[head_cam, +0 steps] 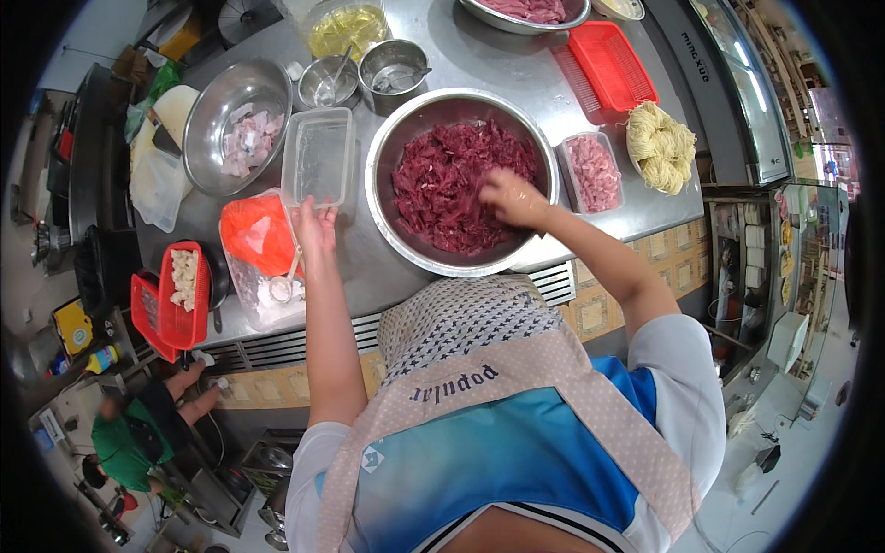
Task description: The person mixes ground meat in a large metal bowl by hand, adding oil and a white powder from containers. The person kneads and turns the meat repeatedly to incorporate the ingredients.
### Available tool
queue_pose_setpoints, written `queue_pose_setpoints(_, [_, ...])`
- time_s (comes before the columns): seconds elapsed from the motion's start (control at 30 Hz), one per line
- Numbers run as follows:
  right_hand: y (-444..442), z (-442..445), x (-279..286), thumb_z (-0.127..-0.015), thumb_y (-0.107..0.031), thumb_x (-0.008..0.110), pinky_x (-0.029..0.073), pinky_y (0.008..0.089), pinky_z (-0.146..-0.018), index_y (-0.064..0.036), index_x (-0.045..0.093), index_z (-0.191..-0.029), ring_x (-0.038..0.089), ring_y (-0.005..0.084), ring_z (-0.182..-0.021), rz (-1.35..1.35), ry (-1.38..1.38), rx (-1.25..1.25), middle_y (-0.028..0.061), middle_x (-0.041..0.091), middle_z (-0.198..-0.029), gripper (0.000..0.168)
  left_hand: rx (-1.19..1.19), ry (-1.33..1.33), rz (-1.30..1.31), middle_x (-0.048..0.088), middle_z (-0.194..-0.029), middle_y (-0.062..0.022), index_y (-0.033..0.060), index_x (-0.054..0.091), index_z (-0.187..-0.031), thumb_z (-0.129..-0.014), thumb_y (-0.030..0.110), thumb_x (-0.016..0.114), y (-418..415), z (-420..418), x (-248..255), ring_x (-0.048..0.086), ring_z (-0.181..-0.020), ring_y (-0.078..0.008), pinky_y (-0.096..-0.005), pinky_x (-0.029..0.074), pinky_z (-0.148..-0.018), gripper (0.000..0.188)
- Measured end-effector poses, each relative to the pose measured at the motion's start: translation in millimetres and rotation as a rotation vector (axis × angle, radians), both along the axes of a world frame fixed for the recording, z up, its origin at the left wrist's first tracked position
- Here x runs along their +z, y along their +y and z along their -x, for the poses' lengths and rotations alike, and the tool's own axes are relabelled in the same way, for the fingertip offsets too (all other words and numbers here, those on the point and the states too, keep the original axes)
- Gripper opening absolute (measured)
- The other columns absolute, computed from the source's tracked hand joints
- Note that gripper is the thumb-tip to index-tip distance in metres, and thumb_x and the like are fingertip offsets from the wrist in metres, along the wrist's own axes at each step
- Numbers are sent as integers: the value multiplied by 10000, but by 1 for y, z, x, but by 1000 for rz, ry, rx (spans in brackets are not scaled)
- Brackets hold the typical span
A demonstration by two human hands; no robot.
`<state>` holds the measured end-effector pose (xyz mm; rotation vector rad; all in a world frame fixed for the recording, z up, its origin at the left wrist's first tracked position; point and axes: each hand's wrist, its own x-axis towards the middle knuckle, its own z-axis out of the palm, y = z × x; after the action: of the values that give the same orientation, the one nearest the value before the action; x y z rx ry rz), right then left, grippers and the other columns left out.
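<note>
My left hand (317,231) grips the near edge of a clear plastic container (318,155), palm turned up. The container appears to hold nothing. My right hand (515,197), slightly blurred, reaches over the rim of a large steel bowl (379,200). Its fingers touch the dark red sliced meat (456,186) in the bowl; their tips are partly hidden, so I cannot tell whether they grip any. Right of the bowl stands a plastic tub of pale pink chopped meat (593,173). A bin of white powder (266,304) with a scoop (282,287) and an orange-red bag (257,235) lies beside my left forearm.
On the steel table (477,62) stand a bowl of pale meat pieces (207,131), two small steel pots (328,81) (394,66), a tub of yellow oil (348,31), red baskets (612,62) (183,294) and noodles (662,148). A person in green (131,442) is at lower left.
</note>
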<state>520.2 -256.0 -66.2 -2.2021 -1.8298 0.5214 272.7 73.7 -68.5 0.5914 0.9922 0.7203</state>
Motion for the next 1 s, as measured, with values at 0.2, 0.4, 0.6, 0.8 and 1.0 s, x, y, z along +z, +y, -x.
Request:
queue_pose_setpoints(0.2, [70, 17, -6, -745, -512, 663, 390, 556, -902, -250, 441, -1375, 391, 400, -1204, 187, -357, -693, 183, 327, -1441, 717, 56, 29, 50, 452, -1195, -156, 22, 386, -1212, -921, 153, 585, -11, 7, -46, 515, -1127, -360, -490, 489, -920, 377])
queue_pose_setpoints(0.4, [37, 100, 15, -716, -356, 713, 451, 477, -826, -175, 499, -1304, 473, 395, -1054, 93, -100, -228, 244, 400, -1311, 652, -149, 550, -53, 507, -1257, -158, 44, 453, -1269, -974, 311, 510, -68, -24, 16, 483, -1207, -313, -450, 461, -933, 402])
queue_pose_setpoints(0.6, [148, 58, -10, -697, -398, 716, 423, 429, -895, -184, 640, -943, 509, 290, -1015, -235, -312, 437, 56, 562, -1071, 335, -572, 732, -1144, 589, -1162, -267, 68, 397, -1393, -921, 220, 537, -73, -59, -3, 583, -1004, -447, -451, 475, -831, 515])
queue_pose_setpoints(0.8, [83, -53, -5, -686, -417, 739, 448, 534, -841, -243, 654, -1073, 465, 342, -1136, -47, -104, -110, 100, 516, -1246, 433, -521, 729, -1118, 623, -1106, -242, 107, 460, -1351, -905, 208, 569, -63, -62, 4, 614, -904, -437, -446, 499, -752, 470])
queue_pose_setpoints(1.0, [62, 54, 16, -615, -447, 777, 353, 586, -964, -255, 634, -1108, 371, 396, -1241, 132, 53, 536, 132, 382, -1384, 547, -642, 712, -988, 632, -823, -250, 207, 471, -1356, -898, 240, 581, -58, -74, 5, 610, -779, -442, -488, 471, -678, 472])
